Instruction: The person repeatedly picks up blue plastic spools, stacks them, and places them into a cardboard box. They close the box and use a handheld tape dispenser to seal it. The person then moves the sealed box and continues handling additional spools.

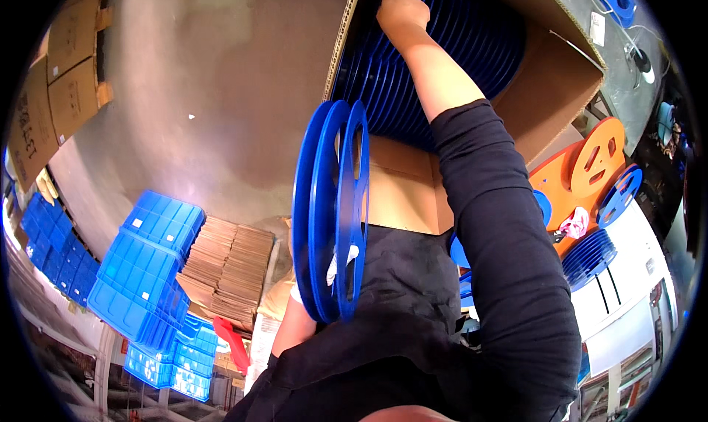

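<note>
Several blue plastic reels (304, 208) stand on edge in front of my body, held by my left hand (333, 267). Most of that hand is behind them; white-covered fingers show through an opening in the reel. Inside the open cardboard box (549, 90), a long row of blue reels (457, 53) is packed on edge. My right hand (403, 10) reaches over the left end of this row, bare and curled up. Its fingertips are hidden, so what it grips cannot be made out.
Blue plastic crates (144, 274) and stacked flat cardboard (228, 271) lie at the left. Closed cartons (70, 75) stand farther left. An orange panel (568, 171) and a white table (634, 267) with more blue reels (590, 260) are at the right.
</note>
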The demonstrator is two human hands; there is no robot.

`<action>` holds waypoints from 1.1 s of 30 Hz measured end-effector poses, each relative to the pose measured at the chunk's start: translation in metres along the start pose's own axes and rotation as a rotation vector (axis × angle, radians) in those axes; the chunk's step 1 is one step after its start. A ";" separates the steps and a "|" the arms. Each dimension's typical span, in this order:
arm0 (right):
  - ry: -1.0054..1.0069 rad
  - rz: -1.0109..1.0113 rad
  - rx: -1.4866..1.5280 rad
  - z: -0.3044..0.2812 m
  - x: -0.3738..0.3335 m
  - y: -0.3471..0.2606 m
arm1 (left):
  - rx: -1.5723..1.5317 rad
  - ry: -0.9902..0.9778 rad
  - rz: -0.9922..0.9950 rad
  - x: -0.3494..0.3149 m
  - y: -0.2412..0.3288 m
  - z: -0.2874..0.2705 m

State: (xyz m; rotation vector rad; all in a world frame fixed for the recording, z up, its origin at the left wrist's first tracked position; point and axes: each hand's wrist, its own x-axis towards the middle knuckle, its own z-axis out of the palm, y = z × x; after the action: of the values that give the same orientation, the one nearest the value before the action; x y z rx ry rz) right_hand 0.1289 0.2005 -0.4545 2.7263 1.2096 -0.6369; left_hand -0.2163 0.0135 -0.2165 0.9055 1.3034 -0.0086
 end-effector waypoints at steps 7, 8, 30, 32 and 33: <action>0.245 0.024 0.327 -0.108 -0.076 0.023 | -0.024 0.014 0.008 0.009 0.007 0.001; 0.439 -0.030 0.402 -0.127 -0.103 0.035 | -0.028 0.010 0.008 0.010 0.008 0.001; 0.362 0.105 1.034 -0.155 -0.180 0.006 | -0.016 0.026 0.001 0.003 0.013 -0.008; 0.489 0.007 1.102 -0.140 -0.178 0.005 | -0.016 0.020 0.005 0.002 0.014 -0.007; 0.485 0.021 1.028 -0.133 -0.174 0.003 | -0.017 0.026 0.005 0.001 0.014 -0.008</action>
State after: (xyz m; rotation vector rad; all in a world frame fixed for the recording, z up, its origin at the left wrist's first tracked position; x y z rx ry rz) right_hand 0.0715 0.1111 -0.2625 3.9273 1.1107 -0.7743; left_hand -0.2163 0.0278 -0.2095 0.8974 1.3234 0.0179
